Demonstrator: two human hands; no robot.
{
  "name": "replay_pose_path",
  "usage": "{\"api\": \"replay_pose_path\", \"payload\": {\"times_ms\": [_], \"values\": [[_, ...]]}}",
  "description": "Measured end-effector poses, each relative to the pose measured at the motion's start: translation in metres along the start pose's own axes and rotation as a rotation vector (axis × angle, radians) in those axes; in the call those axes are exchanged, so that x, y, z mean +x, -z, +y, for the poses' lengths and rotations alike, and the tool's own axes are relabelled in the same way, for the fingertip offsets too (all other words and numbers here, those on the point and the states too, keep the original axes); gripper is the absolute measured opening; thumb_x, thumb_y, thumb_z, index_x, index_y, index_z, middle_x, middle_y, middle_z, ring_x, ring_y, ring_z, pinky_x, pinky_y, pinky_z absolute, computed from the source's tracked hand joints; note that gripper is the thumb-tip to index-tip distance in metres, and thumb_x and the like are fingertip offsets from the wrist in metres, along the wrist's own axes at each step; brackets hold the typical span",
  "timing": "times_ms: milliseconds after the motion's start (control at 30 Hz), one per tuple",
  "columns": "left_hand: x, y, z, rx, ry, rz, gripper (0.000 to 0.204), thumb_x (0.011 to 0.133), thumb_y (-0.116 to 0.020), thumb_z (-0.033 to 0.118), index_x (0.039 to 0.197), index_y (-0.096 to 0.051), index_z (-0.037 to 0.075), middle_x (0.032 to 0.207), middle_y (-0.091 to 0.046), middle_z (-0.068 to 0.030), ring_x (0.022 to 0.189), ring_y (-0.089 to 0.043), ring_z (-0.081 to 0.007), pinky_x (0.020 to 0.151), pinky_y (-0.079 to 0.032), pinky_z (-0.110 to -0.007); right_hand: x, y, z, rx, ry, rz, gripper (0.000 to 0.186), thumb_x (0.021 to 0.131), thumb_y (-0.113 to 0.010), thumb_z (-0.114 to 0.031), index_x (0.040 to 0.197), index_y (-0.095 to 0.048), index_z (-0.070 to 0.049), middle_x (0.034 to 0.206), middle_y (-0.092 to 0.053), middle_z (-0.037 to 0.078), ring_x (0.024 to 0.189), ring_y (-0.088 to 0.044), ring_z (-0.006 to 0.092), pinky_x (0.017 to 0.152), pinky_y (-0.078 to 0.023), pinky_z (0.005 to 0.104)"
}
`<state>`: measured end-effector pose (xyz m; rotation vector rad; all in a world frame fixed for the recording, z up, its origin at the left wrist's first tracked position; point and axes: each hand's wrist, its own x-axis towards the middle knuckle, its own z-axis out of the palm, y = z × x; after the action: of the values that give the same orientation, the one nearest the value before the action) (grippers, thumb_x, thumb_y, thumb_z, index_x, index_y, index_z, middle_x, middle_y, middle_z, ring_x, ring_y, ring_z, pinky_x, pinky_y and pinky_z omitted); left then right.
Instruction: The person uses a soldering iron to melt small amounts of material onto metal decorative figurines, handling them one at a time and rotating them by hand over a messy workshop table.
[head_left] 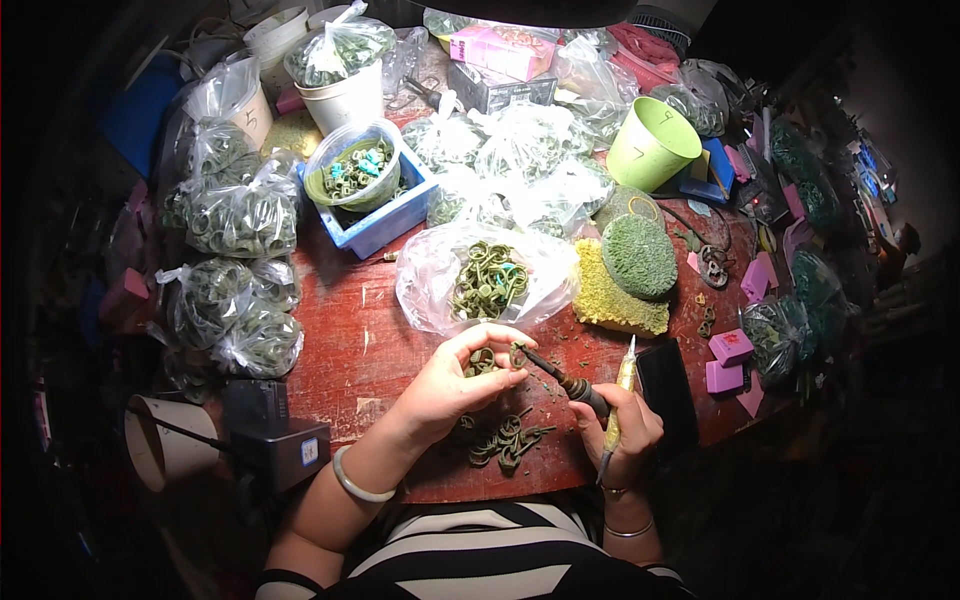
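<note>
Between the thumb and fingertips of my left hand (440, 385) is a small green ring-shaped piece (517, 357). My right hand (632, 436) grips a dark-handled soldering iron (578, 388), its thin tip at or very near the piece; contact is too small to tell. A yellow pen-like tool (621, 395) with a pointed end is also held in that hand, standing roughly upright. Loose green ring pieces (508, 440) lie on the table below my hands, and a few more show behind my left fingers. Just beyond, an open clear bag (420, 285) holds a heap of similar rings.
The red worn table (345, 320) carries several tied bags (245, 215) of green pieces. A blue bin (350, 238) holds a clear tub. Yellow and green textured pads (640, 255), a green cup (655, 145), a dark flat slab (668, 385) and pink blocks (731, 347) sit rightward.
</note>
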<state>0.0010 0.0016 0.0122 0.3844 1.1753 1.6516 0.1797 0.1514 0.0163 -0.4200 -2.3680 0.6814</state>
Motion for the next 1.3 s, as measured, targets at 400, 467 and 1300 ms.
{"api": "replay_pose_path", "payload": {"times_ms": [400,467,1300], "values": [[-0.0004,-0.001,0.0019,0.003,0.001,0.002,0.035,0.088,-0.073,0.002,0.121,-0.064,0.009,0.088,-0.054,0.0074,0.065,-0.045,0.0011,0.053,-0.03,-0.015,-0.0003,-0.0003,0.0005,0.002,0.0,0.001,0.026,0.083,-0.081,-0.018,0.093,-0.064,0.0,0.076,-0.066,0.013,0.062,-0.065,0.0275,0.058,-0.051,0.033],[-0.0007,-0.0011,0.0023,0.001,0.004,0.001,0.035,0.088,-0.073,0.002,0.121,-0.064,0.009,0.088,-0.054,0.0073,0.065,-0.046,0.0012,0.053,-0.029,-0.015,-0.0006,-0.0005,0.0006,0.006,0.001,0.004,0.026,0.083,-0.081,-0.018,0.092,-0.064,0.0,0.076,-0.066,0.013,0.062,-0.065,0.0274,0.058,-0.051,0.033],[0.0004,0.0002,0.001,-0.033,-0.001,-0.01,0.039,0.088,-0.072,0.003,0.125,-0.06,0.008,0.081,-0.054,0.0085,0.065,-0.044,0.0008,0.055,-0.032,-0.015,-0.0007,-0.002,0.0014,-0.008,0.021,0.061,0.027,0.083,-0.081,-0.018,0.093,-0.064,-0.001,0.076,-0.065,0.013,0.061,-0.064,0.0266,0.057,-0.05,0.0323]]}}
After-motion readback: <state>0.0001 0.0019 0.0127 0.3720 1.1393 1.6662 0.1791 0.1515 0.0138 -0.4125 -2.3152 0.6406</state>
